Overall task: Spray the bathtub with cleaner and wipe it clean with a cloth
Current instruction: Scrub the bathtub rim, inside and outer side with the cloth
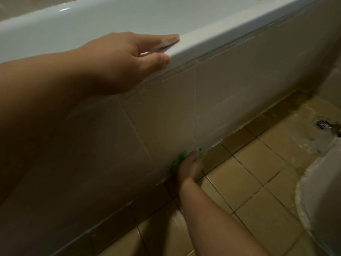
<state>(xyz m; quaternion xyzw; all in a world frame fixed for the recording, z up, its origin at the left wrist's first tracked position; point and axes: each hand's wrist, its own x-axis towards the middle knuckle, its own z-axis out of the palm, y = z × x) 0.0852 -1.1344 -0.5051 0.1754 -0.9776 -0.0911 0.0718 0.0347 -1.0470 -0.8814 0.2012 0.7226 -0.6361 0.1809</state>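
Note:
The white bathtub [203, 39] runs across the top of the head view, its tiled front panel [184, 100] dropping to the floor. My left hand [125, 52] rests on the tub's rim, fingers straight along the top and thumb against the outer edge. Low down, my right hand [190, 166] presses a green cloth [180, 157] against the bottom of the tiled panel where it meets the floor. The hand covers most of the cloth. No spray bottle is in view.
Beige floor tiles [249, 172] spread to the right, stained and wet near a round floor drain [323, 124]. A white toilet base [323, 191] stands at the right edge. A grimy corner [304, 95] lies where the panel meets the side wall.

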